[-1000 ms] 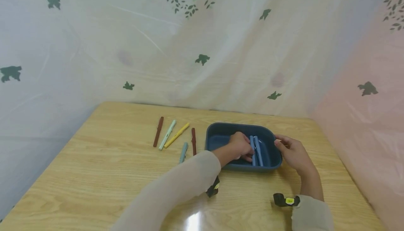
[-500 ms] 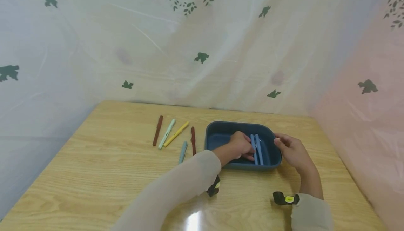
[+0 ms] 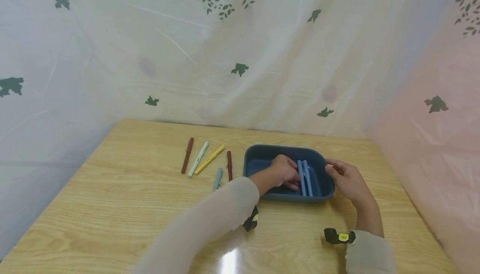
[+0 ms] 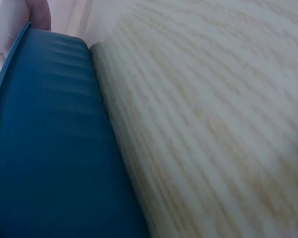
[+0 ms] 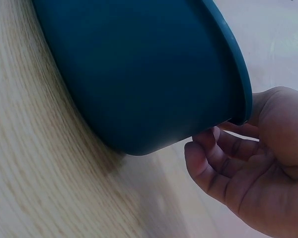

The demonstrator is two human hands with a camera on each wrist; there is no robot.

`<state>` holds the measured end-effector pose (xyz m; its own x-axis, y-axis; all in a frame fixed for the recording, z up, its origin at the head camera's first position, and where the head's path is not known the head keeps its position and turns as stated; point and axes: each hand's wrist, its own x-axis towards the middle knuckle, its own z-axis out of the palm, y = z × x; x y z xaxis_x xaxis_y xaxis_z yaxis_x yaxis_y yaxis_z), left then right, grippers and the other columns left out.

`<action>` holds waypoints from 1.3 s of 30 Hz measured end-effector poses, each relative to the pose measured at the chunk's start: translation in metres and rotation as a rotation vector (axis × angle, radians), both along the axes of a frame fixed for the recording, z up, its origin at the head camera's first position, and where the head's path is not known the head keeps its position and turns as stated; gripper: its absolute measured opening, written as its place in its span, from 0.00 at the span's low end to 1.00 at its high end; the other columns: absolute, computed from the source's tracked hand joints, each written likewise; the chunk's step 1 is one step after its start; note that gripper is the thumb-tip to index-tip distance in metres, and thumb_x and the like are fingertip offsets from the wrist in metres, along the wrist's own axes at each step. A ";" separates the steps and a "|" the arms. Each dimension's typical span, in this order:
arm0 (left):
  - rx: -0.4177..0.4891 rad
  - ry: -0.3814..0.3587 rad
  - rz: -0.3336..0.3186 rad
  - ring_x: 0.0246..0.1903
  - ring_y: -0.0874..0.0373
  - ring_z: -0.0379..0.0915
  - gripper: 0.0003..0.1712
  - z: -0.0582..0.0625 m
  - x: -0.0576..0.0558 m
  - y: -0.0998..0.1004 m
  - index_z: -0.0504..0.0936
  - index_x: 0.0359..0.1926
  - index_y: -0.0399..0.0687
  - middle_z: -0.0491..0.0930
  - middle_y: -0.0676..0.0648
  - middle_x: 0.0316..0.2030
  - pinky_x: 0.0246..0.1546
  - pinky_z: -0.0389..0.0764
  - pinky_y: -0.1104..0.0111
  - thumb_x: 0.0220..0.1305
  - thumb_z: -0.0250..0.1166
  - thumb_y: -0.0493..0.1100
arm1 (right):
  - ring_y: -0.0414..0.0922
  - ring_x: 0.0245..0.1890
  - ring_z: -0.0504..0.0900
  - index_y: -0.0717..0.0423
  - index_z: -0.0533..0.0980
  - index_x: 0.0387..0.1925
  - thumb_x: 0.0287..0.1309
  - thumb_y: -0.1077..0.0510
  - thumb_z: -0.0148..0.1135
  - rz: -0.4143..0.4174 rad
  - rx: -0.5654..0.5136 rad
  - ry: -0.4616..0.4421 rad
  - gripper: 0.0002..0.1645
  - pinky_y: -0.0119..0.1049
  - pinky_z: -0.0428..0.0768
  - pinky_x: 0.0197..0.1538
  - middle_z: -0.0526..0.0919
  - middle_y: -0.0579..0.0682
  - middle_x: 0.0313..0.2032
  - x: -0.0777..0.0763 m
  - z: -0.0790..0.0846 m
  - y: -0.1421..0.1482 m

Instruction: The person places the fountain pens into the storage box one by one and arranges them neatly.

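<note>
A dark blue open box (image 3: 258,166) stands on the right half of the table. Inside it, two blue pens (image 3: 308,178) lie side by side. My left hand (image 3: 283,171) reaches into the box, its loosely bent fingers right beside the left one of these pens; part of the fingers is hidden behind the hand. At the box's right end my right hand (image 3: 348,180) holds the rim, thumb over the edge. In the right wrist view the fingers (image 5: 198,161) curl against the outer wall.
Left of the box lie several loose pens: a dark red pen (image 3: 188,155), a pale mint pen (image 3: 198,160), a yellow pen (image 3: 209,160), a second dark red pen (image 3: 229,165) and a grey-blue pen (image 3: 217,179) partly behind my left sleeve. A printed curtain (image 3: 240,99) hangs behind the table.
The two blue pens have straightened to lie nearly parallel. My left hand has drawn back slightly to the left from them. The right hand stays at the rim.
</note>
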<state>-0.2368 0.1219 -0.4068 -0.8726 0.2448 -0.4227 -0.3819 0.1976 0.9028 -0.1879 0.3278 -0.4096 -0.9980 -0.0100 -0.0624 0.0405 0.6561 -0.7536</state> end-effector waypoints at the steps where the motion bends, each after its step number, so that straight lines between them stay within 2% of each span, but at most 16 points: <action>1: 0.005 0.002 0.000 0.31 0.42 0.86 0.19 0.002 -0.001 -0.001 0.79 0.45 0.33 0.84 0.34 0.30 0.31 0.89 0.55 0.54 0.68 0.17 | 0.61 0.59 0.74 0.60 0.66 0.73 0.80 0.43 0.47 0.000 -0.001 0.001 0.34 0.51 0.78 0.56 0.76 0.68 0.61 0.000 0.000 0.000; 6: 0.031 0.018 -0.026 0.32 0.44 0.86 0.21 0.007 -0.006 -0.009 0.79 0.51 0.33 0.85 0.36 0.30 0.35 0.90 0.56 0.56 0.69 0.20 | 0.60 0.58 0.75 0.62 0.67 0.73 0.80 0.45 0.47 -0.003 0.011 0.011 0.32 0.49 0.78 0.54 0.77 0.68 0.60 0.000 0.001 -0.001; 12: 0.101 0.053 -0.104 0.38 0.41 0.87 0.24 0.009 -0.015 -0.018 0.78 0.57 0.31 0.87 0.34 0.35 0.33 0.90 0.59 0.59 0.68 0.21 | 0.59 0.56 0.75 0.61 0.67 0.72 0.80 0.46 0.47 -0.011 0.014 0.002 0.31 0.45 0.78 0.52 0.77 0.67 0.59 0.001 0.001 -0.003; 17: 0.095 0.092 -0.148 0.44 0.38 0.85 0.23 0.016 -0.020 -0.025 0.79 0.57 0.30 0.87 0.36 0.36 0.32 0.89 0.60 0.60 0.68 0.23 | 0.60 0.59 0.74 0.61 0.67 0.73 0.80 0.45 0.47 -0.010 -0.012 -0.011 0.32 0.50 0.80 0.56 0.76 0.67 0.61 0.001 0.000 -0.004; 23: 0.062 0.138 -0.178 0.47 0.35 0.84 0.21 0.025 -0.020 -0.036 0.80 0.55 0.30 0.86 0.42 0.32 0.31 0.89 0.61 0.61 0.70 0.25 | 0.61 0.65 0.71 0.59 0.66 0.74 0.79 0.43 0.48 -0.032 -0.066 -0.040 0.33 0.56 0.78 0.63 0.74 0.65 0.63 0.000 -0.004 -0.001; 26: 0.051 0.153 -0.198 0.48 0.35 0.83 0.20 0.028 -0.020 -0.043 0.79 0.55 0.30 0.86 0.42 0.33 0.31 0.89 0.62 0.62 0.70 0.26 | 0.59 0.64 0.72 0.58 0.67 0.73 0.78 0.42 0.50 -0.046 -0.079 -0.035 0.34 0.50 0.80 0.62 0.74 0.64 0.62 0.000 -0.005 0.001; 28: 0.048 0.164 -0.214 0.48 0.36 0.83 0.20 0.030 -0.020 -0.048 0.79 0.56 0.30 0.87 0.42 0.34 0.31 0.89 0.63 0.62 0.69 0.27 | 0.56 0.61 0.74 0.57 0.68 0.73 0.78 0.41 0.51 -0.054 -0.089 -0.035 0.34 0.42 0.82 0.58 0.74 0.62 0.61 0.000 -0.006 0.003; 33: 0.065 0.204 -0.228 0.35 0.47 0.85 0.17 0.038 -0.021 -0.065 0.80 0.52 0.31 0.88 0.40 0.36 0.31 0.89 0.61 0.62 0.69 0.27 | 0.47 0.53 0.78 0.55 0.71 0.71 0.75 0.40 0.54 -0.078 -0.121 -0.027 0.33 0.27 0.81 0.48 0.77 0.59 0.57 -0.003 -0.009 0.006; 36: 0.074 0.218 -0.221 0.33 0.49 0.83 0.16 0.043 -0.022 -0.075 0.81 0.50 0.33 0.88 0.40 0.36 0.32 0.89 0.60 0.61 0.70 0.27 | 0.42 0.49 0.78 0.54 0.71 0.71 0.74 0.40 0.56 -0.076 -0.145 -0.016 0.34 0.26 0.81 0.47 0.78 0.58 0.55 -0.003 -0.011 0.009; 39: 0.079 0.220 -0.230 0.39 0.43 0.83 0.16 0.048 -0.022 -0.085 0.81 0.52 0.34 0.87 0.41 0.37 0.33 0.89 0.60 0.63 0.69 0.28 | 0.39 0.48 0.78 0.54 0.71 0.71 0.74 0.41 0.57 -0.063 -0.176 -0.005 0.33 0.26 0.82 0.48 0.79 0.56 0.54 -0.003 -0.013 0.012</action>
